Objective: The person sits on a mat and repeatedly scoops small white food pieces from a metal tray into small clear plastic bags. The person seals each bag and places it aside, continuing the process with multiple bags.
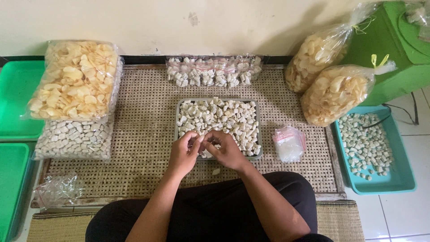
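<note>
A big woven mat [148, 116] covers the low table, and the person sits cross-legged in front of it. On the far left are green trays [18, 98]. A fat clear bag of yellow crackers [76, 78] lies on top of a bag of small white pieces [74, 141]. Two more cracker bags [333, 92] lean at the right, near a blue-green tray [398, 179] dotted with white pieces.

In the middle sits a grey metal tray [257, 130] heaped with little white chunks [224, 118]. They look pale, lumpy and dry, all about the same size. A row of small filled packets [215, 71] lies by the wall, and a stack of empty little bags [289, 143] waits just right of the tray.

The left hand [181, 154] and the right hand [228, 150] meet over the near edge of the tray, fingertips pinched together on something small. I cannot tell what it is. I think slow, gentle fingers work best here, kept low over the tray so nothing drops.
</note>
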